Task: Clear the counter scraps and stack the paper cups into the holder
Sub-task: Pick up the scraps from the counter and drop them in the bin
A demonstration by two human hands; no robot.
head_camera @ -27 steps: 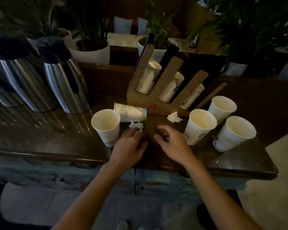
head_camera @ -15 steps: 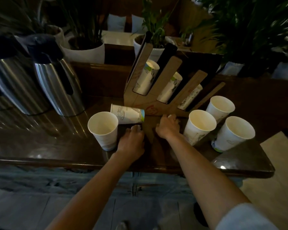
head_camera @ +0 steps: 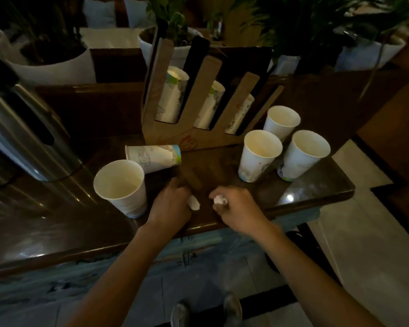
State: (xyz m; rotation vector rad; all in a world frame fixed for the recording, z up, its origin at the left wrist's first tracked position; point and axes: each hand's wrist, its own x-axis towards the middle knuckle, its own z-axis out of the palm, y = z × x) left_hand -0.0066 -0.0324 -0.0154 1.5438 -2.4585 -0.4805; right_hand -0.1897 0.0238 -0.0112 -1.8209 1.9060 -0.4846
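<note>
So both scraps are off the desk [head_camera: 316, 197] now. A second ago they sat out by the holder [head_camera: 198, 138]; now your left hand [head_camera: 170, 204] has its grip clamped on one paper scrap [head_camera: 194, 202], and your right hand [head_camera: 236, 211] is closed on the other scrap [head_camera: 220, 199], both pulled back to the near edge. I'd say the clearing part is nearly done, you just need somewhere to dump them. Cups aren't touched yet: a tipped cup [head_camera: 154, 158] lies near the holder, an upright cup [head_camera: 122, 185] stands at left, three cups [head_camera: 283, 147] at right. Dark glossy wood desk, steel flasks [head_camera: 21, 138] far left, potted plants [head_camera: 57, 50] behind, dim room.
</note>
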